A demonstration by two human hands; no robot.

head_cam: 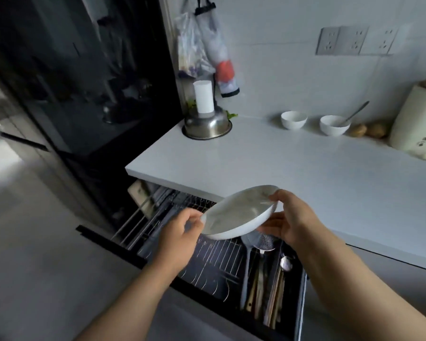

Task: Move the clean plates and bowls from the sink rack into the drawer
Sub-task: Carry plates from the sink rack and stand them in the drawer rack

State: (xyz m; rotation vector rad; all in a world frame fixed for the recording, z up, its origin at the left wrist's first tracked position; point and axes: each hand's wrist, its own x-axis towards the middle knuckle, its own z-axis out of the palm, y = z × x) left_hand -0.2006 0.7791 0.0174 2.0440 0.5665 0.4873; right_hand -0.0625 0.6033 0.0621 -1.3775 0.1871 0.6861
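Note:
A white plate (239, 212) hangs tilted above the pulled-out drawer (214, 264), whose wire rack shows below it. My left hand (182, 235) grips the plate's near-left rim, thumb on top. On the far-right rim my right hand (288, 217) holds the plate with the thumb over the edge and the fingers underneath. Two small white bowls (293, 119) (334, 125) stand at the back of the counter, the right one with a spoon in it.
The white countertop (305, 173) overhangs the drawer's back. A steel basin with a white cylinder (207, 124) sits at the counter's left corner. Ladles, chopsticks and spoons (268, 286) fill the drawer's right compartment. Bags hang on the wall; a dark cabinet stands left.

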